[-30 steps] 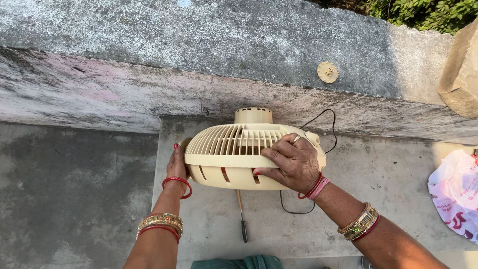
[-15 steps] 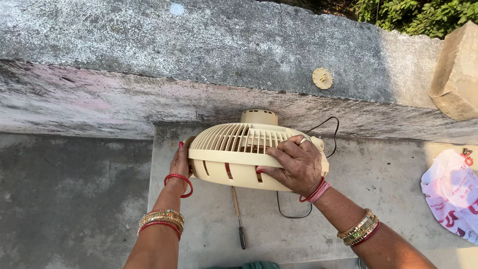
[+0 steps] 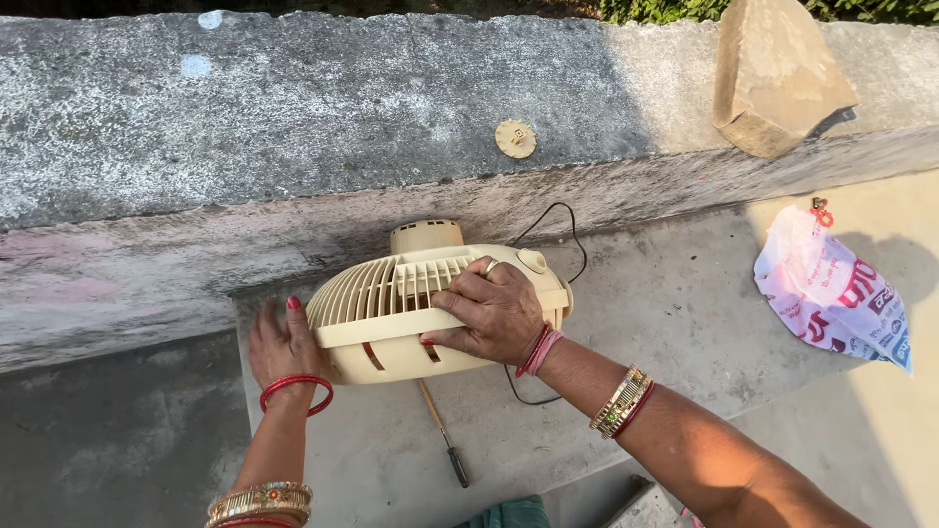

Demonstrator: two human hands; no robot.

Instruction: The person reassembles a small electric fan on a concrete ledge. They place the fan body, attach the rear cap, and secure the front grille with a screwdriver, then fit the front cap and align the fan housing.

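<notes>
Your right hand (image 3: 494, 313) lies spread over the top of the cream fan (image 3: 391, 313), fingers curled down across the slatted grille and gripping its front rim. Your left hand (image 3: 279, 342) is open and flat, palm pressed against the fan's left side, closed around nothing. The fan sits tilted on the concrete slab (image 3: 636, 323), just in front of the low wall (image 3: 293, 127). A black cord (image 3: 553, 220) loops out behind it. A screwdriver (image 3: 443, 435) lies on the slab just below the fan, dark handle toward you. A small round cream cap (image 3: 515, 138) rests on top of the wall. A stone block (image 3: 778, 73) sits farther right on the wall; a printed plastic bag (image 3: 831, 298) lies on the slab, well apart.
</notes>
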